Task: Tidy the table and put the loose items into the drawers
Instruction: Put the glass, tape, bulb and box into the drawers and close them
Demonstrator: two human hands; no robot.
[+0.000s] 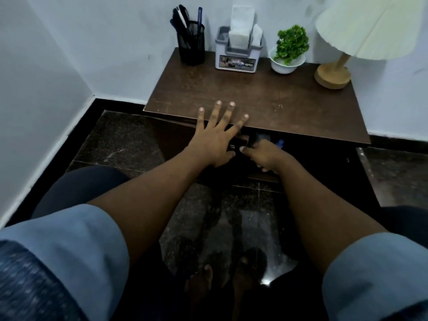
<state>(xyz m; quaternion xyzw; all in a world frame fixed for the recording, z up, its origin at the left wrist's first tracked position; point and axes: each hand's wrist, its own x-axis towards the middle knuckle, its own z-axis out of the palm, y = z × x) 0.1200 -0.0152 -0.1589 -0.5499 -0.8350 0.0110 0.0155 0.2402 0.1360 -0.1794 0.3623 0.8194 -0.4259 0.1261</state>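
Now the left hand [215,140] lies flat, fingers straight, on the tabletop [254,93] edge, while the right hand [266,156] curls its fingers round a small dark thing [257,139] in the open drawer [312,163], probably light and stiff, best held by its sides.

Brown table [254,96], pen holder [191,46], tissue box [238,54], potted plant [288,54], lamp [368,31] along its back

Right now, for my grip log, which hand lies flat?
The left hand, fingers spread over the table edge; the right hand curls round a dark item.
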